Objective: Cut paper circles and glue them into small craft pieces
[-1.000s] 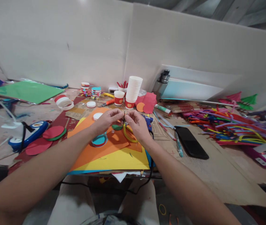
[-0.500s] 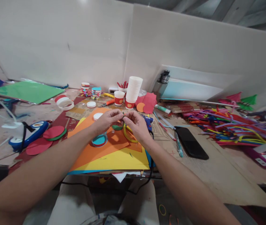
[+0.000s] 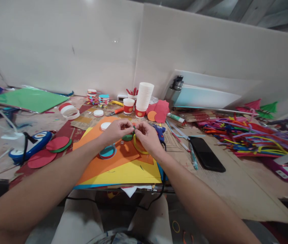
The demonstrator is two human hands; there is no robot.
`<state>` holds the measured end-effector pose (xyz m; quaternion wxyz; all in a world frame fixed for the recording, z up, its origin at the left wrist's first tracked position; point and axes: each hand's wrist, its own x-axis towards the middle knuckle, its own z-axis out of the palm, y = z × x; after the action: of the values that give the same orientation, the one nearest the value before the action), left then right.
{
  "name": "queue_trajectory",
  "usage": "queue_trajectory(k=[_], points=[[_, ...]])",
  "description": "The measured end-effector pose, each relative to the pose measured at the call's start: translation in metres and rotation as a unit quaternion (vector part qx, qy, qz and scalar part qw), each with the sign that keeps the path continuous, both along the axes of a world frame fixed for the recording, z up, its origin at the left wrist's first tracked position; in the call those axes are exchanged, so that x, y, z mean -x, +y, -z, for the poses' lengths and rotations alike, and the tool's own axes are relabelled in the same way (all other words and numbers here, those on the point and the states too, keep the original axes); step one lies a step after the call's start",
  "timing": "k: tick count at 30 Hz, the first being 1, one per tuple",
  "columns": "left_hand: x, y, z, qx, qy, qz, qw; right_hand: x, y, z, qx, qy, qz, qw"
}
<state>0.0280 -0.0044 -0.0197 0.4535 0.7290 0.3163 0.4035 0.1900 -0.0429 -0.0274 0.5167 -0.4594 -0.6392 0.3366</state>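
Blue disc (image 3: 107, 150): left of centre, over orange paper (image 3: 103, 165).
Left hand (image 3: 120, 130): centre; thumb and forefinger pinched on the small dark piece (image 3: 134, 128).
Green disc (image 3: 127, 137): beneath the fingertips.
Small dark piece: frame centre, between both hands; detail indistinct.
Yellow loop (image 3: 137, 146): lower centre, partly hidden.
Right hand (image 3: 148, 136): right of centre; fingertips pinched on the same piece.

One cup stack (image 3: 145, 96). In front of it: one left hand (image 3: 117, 131), one right hand (image 3: 149, 138), one small dark piece (image 3: 134, 128). Left of it: one single cup (image 3: 128, 106), two red discs (image 3: 57, 143), one green sheet (image 3: 28, 98). Right of it: one orange disc (image 3: 151, 116), one bottle (image 3: 176, 89), one phone (image 3: 206, 154); pipe cleaners (image 3: 261, 135), too tangled to count.
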Motion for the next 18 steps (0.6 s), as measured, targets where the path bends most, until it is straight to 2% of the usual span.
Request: queue_trajectory(k=[7,18], points=[[-0.0012,0.0027,0.0027,-0.005,0.010,0.004,1.000,-0.0020,0.0034,0.0017,0.032,0.044,0.009,0.998],[-0.0005,0.0028,0.0018,0.019,0.003,0.003,1.000,-0.0019,0.0014,-0.0029,0.057,0.052,-0.005,0.997]])
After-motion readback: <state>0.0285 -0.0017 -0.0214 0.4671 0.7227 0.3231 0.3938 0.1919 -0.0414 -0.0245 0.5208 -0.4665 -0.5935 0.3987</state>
